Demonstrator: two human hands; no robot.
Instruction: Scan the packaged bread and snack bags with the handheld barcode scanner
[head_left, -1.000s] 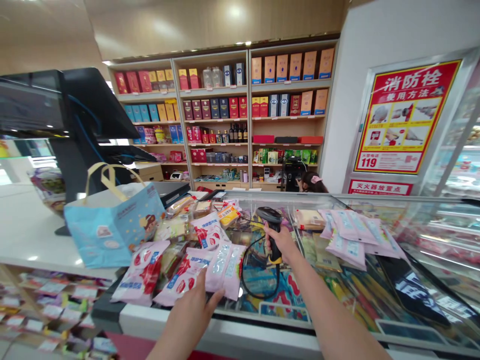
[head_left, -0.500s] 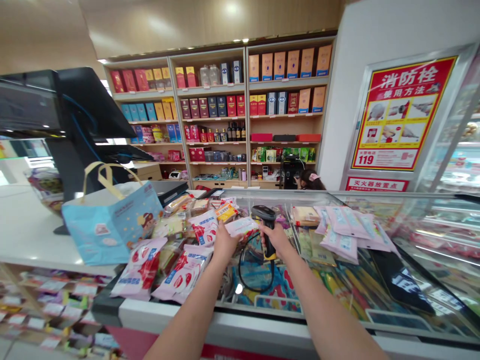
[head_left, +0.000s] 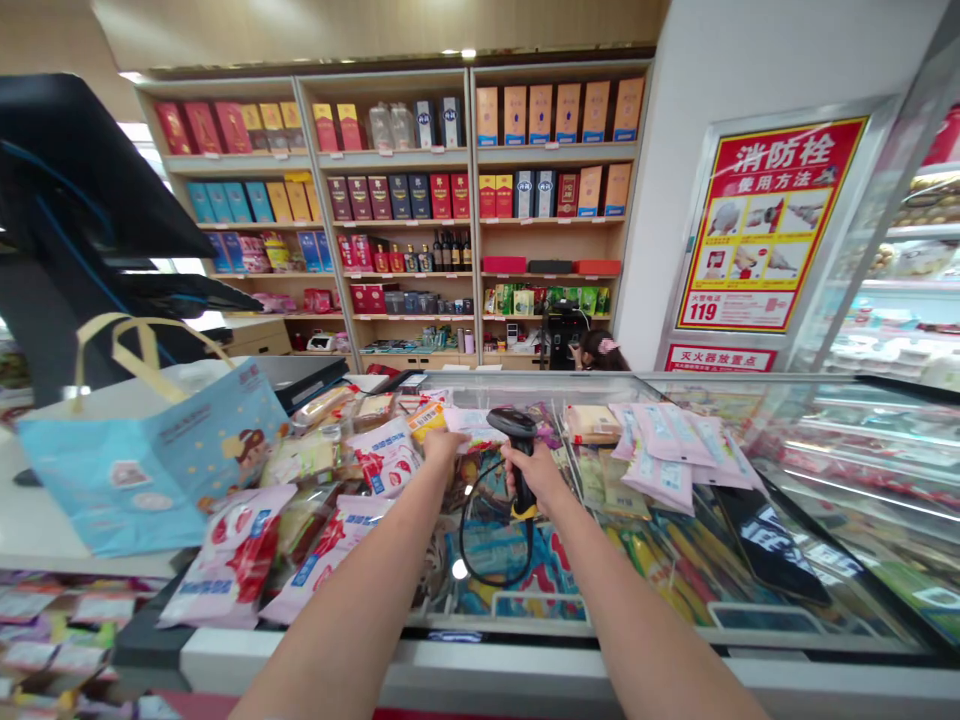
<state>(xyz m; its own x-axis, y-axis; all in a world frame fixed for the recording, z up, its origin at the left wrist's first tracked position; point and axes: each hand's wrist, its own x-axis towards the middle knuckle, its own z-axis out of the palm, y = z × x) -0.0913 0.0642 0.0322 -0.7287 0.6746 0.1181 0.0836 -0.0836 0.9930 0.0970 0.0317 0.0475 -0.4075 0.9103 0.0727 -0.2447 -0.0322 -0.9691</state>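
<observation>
My right hand (head_left: 536, 476) is wrapped round the handle of a black and yellow barcode scanner (head_left: 514, 424), its head up and its cable looping down on the left. My left hand (head_left: 442, 448) is closed on the near left edge of a white and pink packet (head_left: 474, 424), just left of the scanner head; the fingertips are partly hidden. Beside that hand lie an orange packet (head_left: 427, 420) and a white packet with red print (head_left: 385, 456). Nearer me are two larger pink and red packets, one a pink bag (head_left: 231, 556), on the freezer's glass top.
A light blue carrier bag (head_left: 161, 450) stands on the left counter before a black checkout screen (head_left: 82, 180). Several pale pink packets (head_left: 671, 445) and a dark phone-like slab (head_left: 769, 545) lie on the right. Behind are shelves of boxes (head_left: 442, 197) and a person's head (head_left: 604, 350).
The view has shifted, and things at the left appear farther left. My left hand has carried the white and pink packet a little farther away. My right hand still holds the scanner.
</observation>
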